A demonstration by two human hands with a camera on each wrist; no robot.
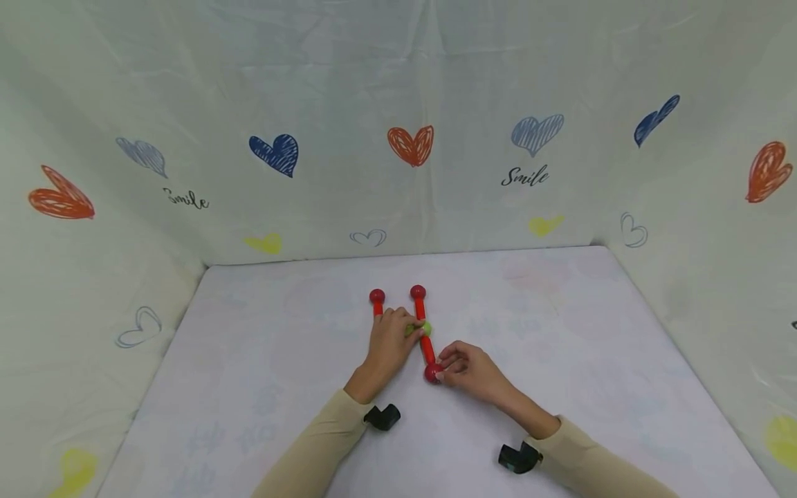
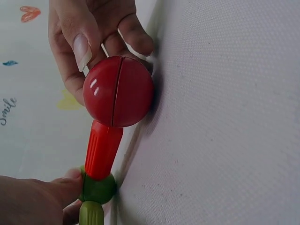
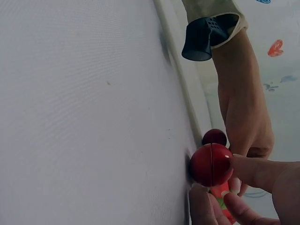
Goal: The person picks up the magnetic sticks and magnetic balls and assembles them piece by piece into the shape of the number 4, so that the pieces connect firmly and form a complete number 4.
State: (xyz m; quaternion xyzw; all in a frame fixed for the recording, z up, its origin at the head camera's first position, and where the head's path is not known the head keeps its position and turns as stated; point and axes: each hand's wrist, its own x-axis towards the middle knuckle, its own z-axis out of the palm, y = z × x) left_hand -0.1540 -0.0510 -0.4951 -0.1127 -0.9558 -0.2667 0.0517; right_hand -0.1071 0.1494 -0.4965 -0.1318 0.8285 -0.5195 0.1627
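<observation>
A toy of magnetic sticks and balls lies on the white table. Its red stick (image 1: 428,349) joins a green ball (image 1: 426,328) to the nearest red ball (image 1: 432,373); another red stick runs from the green ball to a far red ball (image 1: 418,292). My left hand (image 1: 390,339) pinches the green ball, over a light green stick (image 2: 91,213) that is mostly covered. With thumb and fingers, my right hand (image 1: 471,372) holds the nearest red ball. Left of these, one more red ball (image 1: 376,296) sits on a red stick (image 1: 378,309), whose near end my left hand hides.
The white tabletop (image 1: 529,311) stretches around the toy. Behind it and at both sides hang pale cloth walls (image 1: 336,83) printed with hearts and words. Dark wrist cameras (image 1: 382,417) stick out near both beige sleeves.
</observation>
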